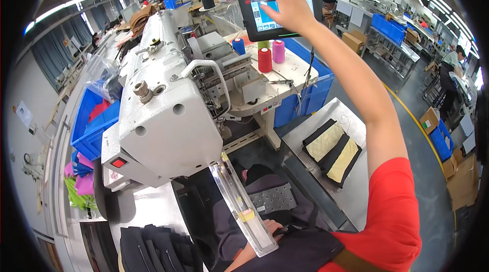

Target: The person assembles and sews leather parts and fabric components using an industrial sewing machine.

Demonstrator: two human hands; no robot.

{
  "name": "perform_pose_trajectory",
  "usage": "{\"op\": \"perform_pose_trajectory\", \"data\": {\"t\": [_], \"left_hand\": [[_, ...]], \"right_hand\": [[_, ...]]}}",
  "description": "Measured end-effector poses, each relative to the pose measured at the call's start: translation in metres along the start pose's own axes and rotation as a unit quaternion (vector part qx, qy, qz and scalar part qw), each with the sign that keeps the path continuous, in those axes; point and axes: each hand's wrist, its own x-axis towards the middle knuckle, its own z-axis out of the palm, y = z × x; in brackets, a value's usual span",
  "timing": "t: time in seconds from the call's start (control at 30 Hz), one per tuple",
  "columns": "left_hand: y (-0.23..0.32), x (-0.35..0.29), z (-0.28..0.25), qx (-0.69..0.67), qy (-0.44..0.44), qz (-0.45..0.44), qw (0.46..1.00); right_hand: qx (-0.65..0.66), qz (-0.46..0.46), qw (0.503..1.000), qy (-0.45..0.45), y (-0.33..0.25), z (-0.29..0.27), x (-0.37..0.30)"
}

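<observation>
My right hand [289, 3] is raised with its fingers spread, in front of a tablet-like touchscreen panel [270, 28] on the sewing machine; thumb and fingers overlap the screen and its top edge, and contact cannot be made out. My left hand [273, 226] is low, close to my body, beside dark fabric [300, 211] over my lap. A long clear plastic strip [239, 203] slanting from the machine partly covers that hand, so its grip is hidden. The white industrial sewing machine [173, 114] fills the middle left.
Thread cones, including a red cone [264, 60] and a pink cone [278, 52], stand on the machine table. Black-and-yellow fabric pieces [333, 152] lie on a metal side table [351, 200]. Dark zipped pieces [155, 249] lie lower left. A blue bin [97, 129] sits left; co-workers are farther off.
</observation>
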Motion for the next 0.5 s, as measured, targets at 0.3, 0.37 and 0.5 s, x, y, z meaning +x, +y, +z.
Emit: {"op": "perform_pose_trajectory", "data": {"t": [0.3, 0.37, 0.5], "left_hand": [[-0.014, -0.041, 0.017, -0.258, 0.085, -0.193, 0.943], [-0.013, -0.043, 0.019, -0.276, 0.081, -0.2, 0.937], [-0.027, -0.046, 0.028, -0.252, 0.082, -0.156, 0.951]], "right_hand": [[-0.073, 0.124, 0.964, -0.222, 0.007, 0.017, 0.013], [-0.075, 0.122, 0.967, -0.212, 0.008, 0.019, 0.009], [-0.074, 0.121, 0.967, -0.21, 0.001, 0.026, 0.013]]}}
